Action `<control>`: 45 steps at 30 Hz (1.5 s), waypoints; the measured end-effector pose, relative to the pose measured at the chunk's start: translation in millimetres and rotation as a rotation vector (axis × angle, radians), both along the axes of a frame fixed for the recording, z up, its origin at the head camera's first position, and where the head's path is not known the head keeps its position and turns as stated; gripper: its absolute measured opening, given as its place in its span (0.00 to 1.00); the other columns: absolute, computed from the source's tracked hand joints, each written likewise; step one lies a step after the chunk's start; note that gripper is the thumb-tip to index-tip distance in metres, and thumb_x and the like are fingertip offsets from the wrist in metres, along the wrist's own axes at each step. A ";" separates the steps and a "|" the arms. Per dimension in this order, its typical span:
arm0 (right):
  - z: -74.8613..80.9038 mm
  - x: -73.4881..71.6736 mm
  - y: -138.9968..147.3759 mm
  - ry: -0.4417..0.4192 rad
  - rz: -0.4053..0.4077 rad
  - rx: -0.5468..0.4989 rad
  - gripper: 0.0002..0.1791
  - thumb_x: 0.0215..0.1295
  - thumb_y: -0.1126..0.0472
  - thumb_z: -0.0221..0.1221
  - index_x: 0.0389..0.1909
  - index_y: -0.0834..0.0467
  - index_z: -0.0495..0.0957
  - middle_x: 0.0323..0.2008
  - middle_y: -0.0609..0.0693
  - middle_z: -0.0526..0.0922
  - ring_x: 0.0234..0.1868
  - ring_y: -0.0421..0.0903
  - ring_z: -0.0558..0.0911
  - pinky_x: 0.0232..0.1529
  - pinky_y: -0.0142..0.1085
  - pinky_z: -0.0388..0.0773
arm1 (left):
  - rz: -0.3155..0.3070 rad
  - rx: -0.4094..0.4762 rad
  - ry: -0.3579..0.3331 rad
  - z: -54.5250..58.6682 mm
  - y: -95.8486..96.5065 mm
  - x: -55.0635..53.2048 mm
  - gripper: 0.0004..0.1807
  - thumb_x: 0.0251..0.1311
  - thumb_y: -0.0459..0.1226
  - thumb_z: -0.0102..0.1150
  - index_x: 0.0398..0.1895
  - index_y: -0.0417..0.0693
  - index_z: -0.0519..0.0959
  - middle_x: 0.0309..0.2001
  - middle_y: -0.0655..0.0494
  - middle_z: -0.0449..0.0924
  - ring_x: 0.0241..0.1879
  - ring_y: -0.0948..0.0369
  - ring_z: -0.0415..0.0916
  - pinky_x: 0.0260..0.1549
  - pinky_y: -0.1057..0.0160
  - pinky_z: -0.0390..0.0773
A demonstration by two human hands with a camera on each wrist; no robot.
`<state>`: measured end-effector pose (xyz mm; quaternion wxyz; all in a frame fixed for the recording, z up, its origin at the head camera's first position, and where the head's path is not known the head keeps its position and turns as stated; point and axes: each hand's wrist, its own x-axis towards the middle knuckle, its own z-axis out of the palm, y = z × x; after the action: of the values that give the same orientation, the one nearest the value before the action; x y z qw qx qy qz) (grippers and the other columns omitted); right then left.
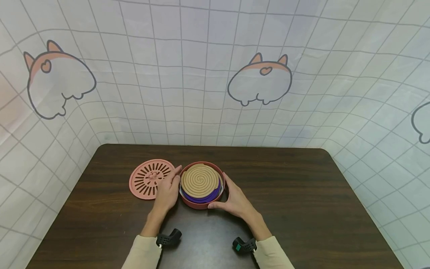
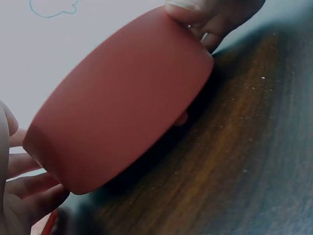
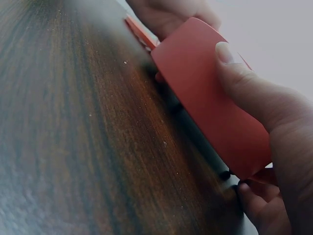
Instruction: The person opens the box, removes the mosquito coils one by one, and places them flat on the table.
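Head view: one round red box (image 1: 197, 205), uncovered, at the table (image 1: 302, 205), gripped between left hand (image 1: 167, 190) and right hand (image 1: 236, 201); tan coil (image 1: 199, 180) inside, over purple coil (image 1: 210, 196); slotted pink lid (image 1: 152, 175) alongside. Left wrist view: left fingers (image 2: 32, 188) round box's side. Right wrist view: right thumb (image 3: 239, 73) across wall. Handling, in judgement: level, evenly gripped, coils undisturbed.

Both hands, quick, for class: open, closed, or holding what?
Left hand: holding the red container at its left side.
Right hand: holding the same container at its right side.
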<state>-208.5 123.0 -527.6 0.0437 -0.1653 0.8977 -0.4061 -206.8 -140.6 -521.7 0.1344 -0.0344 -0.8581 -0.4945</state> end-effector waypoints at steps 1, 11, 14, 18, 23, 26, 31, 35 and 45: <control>-0.4 -0.1 -0.1 0.001 0.001 -0.001 0.71 0.40 0.35 0.77 0.80 0.58 0.48 0.78 0.55 0.58 0.77 0.54 0.61 0.73 0.55 0.61 | -0.002 0.002 -0.009 -0.3 0.4 0.5 0.23 0.76 0.39 0.41 0.70 0.47 0.73 0.65 0.47 0.76 0.64 0.50 0.75 0.62 0.44 0.72; -1.2 -0.4 0.0 0.006 0.008 -0.015 0.71 0.40 0.35 0.77 0.80 0.57 0.48 0.78 0.54 0.58 0.77 0.54 0.61 0.73 0.55 0.61 | 0.023 -0.021 -0.044 -6.1 3.8 1.0 0.24 0.75 0.38 0.39 0.70 0.50 0.73 0.43 0.43 0.84 0.28 0.59 0.70 0.41 0.56 0.71; -1.5 -0.8 0.4 0.003 0.011 -0.023 0.71 0.40 0.35 0.77 0.80 0.58 0.48 0.78 0.55 0.57 0.78 0.54 0.60 0.73 0.55 0.61 | 0.033 -0.022 -0.050 -8.3 3.8 1.0 0.24 0.75 0.37 0.39 0.69 0.52 0.74 0.22 0.51 0.71 0.19 0.66 0.59 0.29 0.62 0.68; -0.1 -0.7 1.1 -0.012 0.016 -0.018 0.72 0.40 0.35 0.77 0.80 0.58 0.47 0.78 0.55 0.56 0.78 0.55 0.59 0.73 0.55 0.60 | 0.041 -0.013 -0.058 -10.0 3.6 1.2 0.24 0.74 0.37 0.38 0.69 0.55 0.74 0.14 0.59 0.58 0.12 0.69 0.48 0.18 0.65 0.58; 4.0 0.5 1.7 -0.035 0.017 -0.001 0.71 0.42 0.34 0.75 0.81 0.56 0.45 0.79 0.55 0.54 0.79 0.55 0.57 0.74 0.56 0.58 | 0.044 -0.010 -0.047 -11.5 3.9 0.8 0.24 0.75 0.38 0.38 0.69 0.56 0.74 0.13 0.60 0.57 0.12 0.69 0.47 0.16 0.65 0.57; 8.1 1.0 1.5 -0.039 0.011 0.000 0.68 0.47 0.33 0.72 0.81 0.55 0.45 0.79 0.55 0.54 0.79 0.54 0.57 0.74 0.57 0.58 | 0.044 -0.014 -0.050 -12.1 3.9 0.8 0.24 0.75 0.38 0.38 0.69 0.56 0.74 0.14 0.59 0.58 0.12 0.69 0.48 0.17 0.65 0.58; 13.8 -2.8 -0.3 -0.012 0.004 -0.028 0.59 0.55 0.35 0.67 0.81 0.52 0.47 0.78 0.53 0.56 0.78 0.54 0.60 0.73 0.57 0.61 | 0.042 -0.005 -0.047 -12.2 4.2 1.4 0.24 0.75 0.38 0.38 0.69 0.56 0.74 0.12 0.60 0.57 0.10 0.69 0.48 0.13 0.66 0.55; 15.0 -8.4 -2.8 0.038 0.011 -0.033 0.55 0.58 0.36 0.65 0.80 0.52 0.51 0.77 0.54 0.58 0.77 0.54 0.61 0.72 0.58 0.61 | 0.039 0.009 -0.033 -12.4 4.4 1.3 0.24 0.75 0.37 0.39 0.69 0.55 0.74 0.11 0.61 0.57 0.09 0.70 0.47 0.12 0.67 0.54; 20.7 -21.2 -14.2 0.148 0.047 -0.055 0.42 0.64 0.40 0.62 0.74 0.56 0.65 0.74 0.54 0.63 0.76 0.56 0.63 0.72 0.57 0.62 | 0.050 0.010 -0.016 -12.8 5.1 1.3 0.24 0.74 0.36 0.39 0.68 0.53 0.75 0.11 0.61 0.58 0.10 0.70 0.47 0.12 0.67 0.54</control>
<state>-229.6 108.8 -506.9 -0.0180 -0.2170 0.8828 -0.4162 -205.5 -135.5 -534.4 0.1402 -0.0081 -0.8572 -0.4954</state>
